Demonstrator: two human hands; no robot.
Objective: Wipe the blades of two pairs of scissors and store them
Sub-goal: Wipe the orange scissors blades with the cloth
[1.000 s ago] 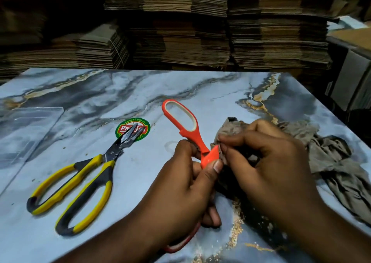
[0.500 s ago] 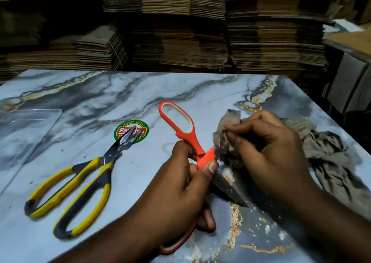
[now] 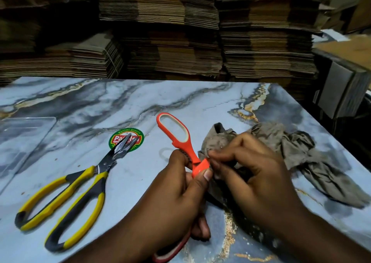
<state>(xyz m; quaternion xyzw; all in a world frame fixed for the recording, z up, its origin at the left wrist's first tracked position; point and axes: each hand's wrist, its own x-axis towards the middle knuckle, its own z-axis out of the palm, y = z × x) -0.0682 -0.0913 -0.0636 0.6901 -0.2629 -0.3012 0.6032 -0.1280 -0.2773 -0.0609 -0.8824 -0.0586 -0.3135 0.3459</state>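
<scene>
Left hand (image 3: 176,198) grips orange scissors (image 3: 181,142) at the pivot, table centre; right hand (image 3: 249,174) pinches soft cloth (image 3: 301,152) over the blade. Rigid, sharp: hold by the handles. Yellow scissors (image 3: 66,198) at 9 o'clock.

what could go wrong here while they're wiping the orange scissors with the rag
1. The right hand pinches the cloth over the blade of the orange scissors, which are open; thin cloth may not stop a cut if fingers slide along the edge.
2. The left hand grips near the pivot, so the handles could swing shut on the fingers.
3. The yellow scissors lie open nearby; a dragged cloth could snag them.
</scene>
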